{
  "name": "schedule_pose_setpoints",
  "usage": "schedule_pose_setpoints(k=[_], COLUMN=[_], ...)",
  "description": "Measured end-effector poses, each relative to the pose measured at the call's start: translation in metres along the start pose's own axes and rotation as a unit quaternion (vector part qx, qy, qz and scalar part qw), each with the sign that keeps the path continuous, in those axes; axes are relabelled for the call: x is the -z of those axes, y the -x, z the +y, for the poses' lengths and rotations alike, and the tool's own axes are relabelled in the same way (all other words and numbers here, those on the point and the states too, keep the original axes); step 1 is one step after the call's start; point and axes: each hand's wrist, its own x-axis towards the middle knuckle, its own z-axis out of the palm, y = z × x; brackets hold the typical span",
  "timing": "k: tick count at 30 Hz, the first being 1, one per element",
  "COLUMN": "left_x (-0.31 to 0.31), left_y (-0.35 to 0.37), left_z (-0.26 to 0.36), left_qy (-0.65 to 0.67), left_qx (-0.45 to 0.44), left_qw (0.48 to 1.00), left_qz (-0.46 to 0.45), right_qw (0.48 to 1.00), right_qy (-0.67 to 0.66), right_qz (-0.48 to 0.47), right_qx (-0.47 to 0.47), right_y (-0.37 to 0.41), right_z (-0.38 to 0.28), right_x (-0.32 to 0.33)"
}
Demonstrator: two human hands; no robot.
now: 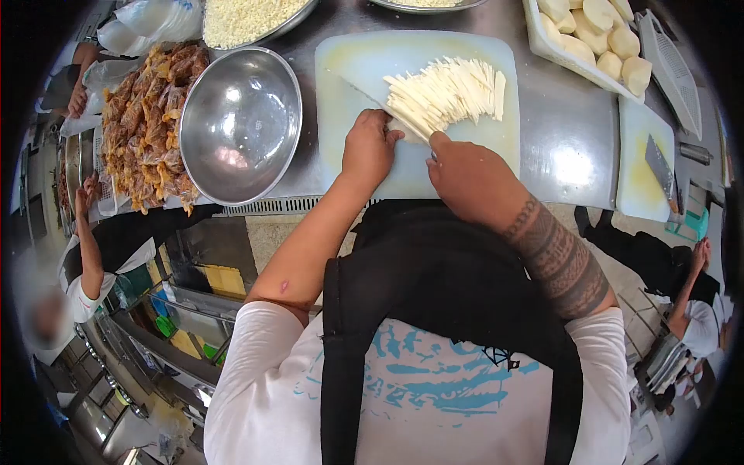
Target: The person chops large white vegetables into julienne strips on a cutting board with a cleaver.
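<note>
My right hand is wrapped around the handle of a knife. The blade, seen nearly edge-on, slants up and left across a white cutting board. Against the right side of the blade lies a row of pale, thin-cut sticks, which look like potato. Just left of the blade, my left hand rests low over the board with its fingers curled. Whatever is beneath those fingers is hidden.
A steel bowl stands left of the board, beside bagged brown meat. Diced pale food fills a bowl behind. At right are a basket of peeled potatoes and a second knife. Other people are at both sides.
</note>
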Motion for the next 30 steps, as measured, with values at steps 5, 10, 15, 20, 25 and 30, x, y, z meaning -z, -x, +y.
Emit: schedule_pose_setpoints(k=[5, 10, 15, 20, 25, 30], left_x=[0.002, -0.004, -0.004, -0.003, -0.003, 0.0], left_y=[0.001, 0.003, 0.007, 0.008, 0.005, 0.007], left_z=[0.004, -0.01, -0.01, -0.01, -0.012, -0.014], left_qy=[0.009, -0.007, 0.01, -0.007, -0.034, -0.029], left_qx=[0.055, 0.009, 0.006, 0.015, 0.005, -0.029], left_qw=[0.998, 1.0, 1.0, 1.0, 0.999, 0.999], left_qz=[-0.016, -0.002, 0.017, -0.002, -0.006, -0.009], right_qw=[1.0, 0.999, 1.0, 1.0, 1.0, 1.0], right_qy=[-0.009, -0.016, -0.003, -0.015, -0.008, -0.006], right_qz=[-0.005, -0.022, 0.014, 0.012, -0.016, -0.011], right_qx=[-0.022, -0.03, 0.017, -0.016, -0.003, -0.011], right_y=[-0.011, -0.006, -0.002, -0.008, 0.003, -0.009], right_z=[0.019, 0.008, 0.004, 0.02, -0.01, 0.014], right_x=[-0.024, -0.02, -0.01, -0.041, 0.002, -0.027])
